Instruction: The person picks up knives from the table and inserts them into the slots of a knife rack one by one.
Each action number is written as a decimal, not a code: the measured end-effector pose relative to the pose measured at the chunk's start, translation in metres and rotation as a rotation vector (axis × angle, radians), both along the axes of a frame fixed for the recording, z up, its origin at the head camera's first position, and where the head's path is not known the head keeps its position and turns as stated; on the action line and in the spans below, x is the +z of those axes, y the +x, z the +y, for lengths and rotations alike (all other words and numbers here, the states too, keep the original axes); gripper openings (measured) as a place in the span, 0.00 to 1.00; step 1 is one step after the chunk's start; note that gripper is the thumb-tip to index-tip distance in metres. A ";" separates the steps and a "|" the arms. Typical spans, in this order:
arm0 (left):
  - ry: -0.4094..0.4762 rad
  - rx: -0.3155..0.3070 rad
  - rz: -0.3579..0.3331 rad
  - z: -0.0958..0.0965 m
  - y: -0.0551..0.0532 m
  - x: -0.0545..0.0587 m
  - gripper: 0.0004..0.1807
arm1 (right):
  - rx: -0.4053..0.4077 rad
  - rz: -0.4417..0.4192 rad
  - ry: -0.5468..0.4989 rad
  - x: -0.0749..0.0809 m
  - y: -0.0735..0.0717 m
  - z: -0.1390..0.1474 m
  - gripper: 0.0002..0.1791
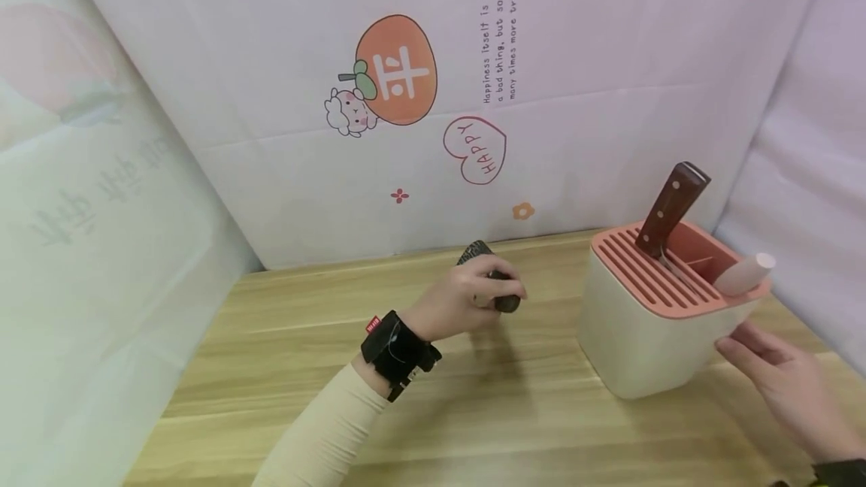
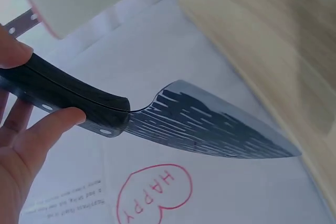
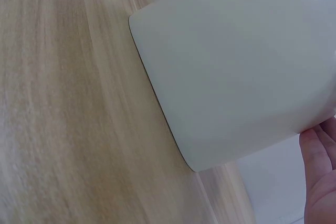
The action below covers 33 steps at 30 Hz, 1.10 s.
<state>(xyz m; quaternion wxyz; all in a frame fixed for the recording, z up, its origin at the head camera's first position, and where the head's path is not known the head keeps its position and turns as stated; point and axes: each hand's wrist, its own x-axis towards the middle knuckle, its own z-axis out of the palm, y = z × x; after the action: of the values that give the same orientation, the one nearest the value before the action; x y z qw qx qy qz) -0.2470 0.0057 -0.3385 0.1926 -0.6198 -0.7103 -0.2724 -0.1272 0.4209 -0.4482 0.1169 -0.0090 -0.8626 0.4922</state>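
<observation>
A kitchen knife [image 1: 506,300] with a dark handle is in my left hand [image 1: 460,299], held above the table left of the knife block [image 1: 629,344]. In the left wrist view, fingers and thumb wrap the handle of this knife [image 2: 210,124], and its broad, dark-patterned blade points away from the hand. The block is white with a slotted pink top and stands upright. My right hand [image 1: 791,389] touches the block's right side with relaxed fingers. In the right wrist view, the fingertips of that hand [image 3: 319,166] rest against the white wall.
A brown-handled utensil [image 1: 673,209] stands in the block's top, beside a pale rounded handle [image 1: 744,275]. The block sits on a wood-grain table [image 1: 271,367]. A printed white cloth [image 1: 575,141] hangs behind the table, with more cloth at both sides.
</observation>
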 end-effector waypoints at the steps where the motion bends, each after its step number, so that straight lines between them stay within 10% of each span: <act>1: 0.029 -0.002 -0.028 -0.001 0.000 0.003 0.18 | -0.006 -0.008 0.008 0.000 -0.001 0.000 0.30; 17: 0.597 -0.002 -0.480 -0.002 0.031 0.059 0.21 | 0.024 0.005 -0.023 0.002 -0.001 0.000 0.30; 33: 0.785 -0.043 -0.254 0.011 0.052 0.122 0.23 | 0.041 0.038 -0.091 0.003 0.000 -0.002 0.29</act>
<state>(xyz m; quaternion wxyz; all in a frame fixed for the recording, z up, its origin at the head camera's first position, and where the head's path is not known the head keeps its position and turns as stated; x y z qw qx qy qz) -0.1955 0.0170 -0.2165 0.3196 -0.4754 -0.5576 -0.6008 -0.1272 0.4187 -0.4454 0.1227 0.0127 -0.8368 0.5334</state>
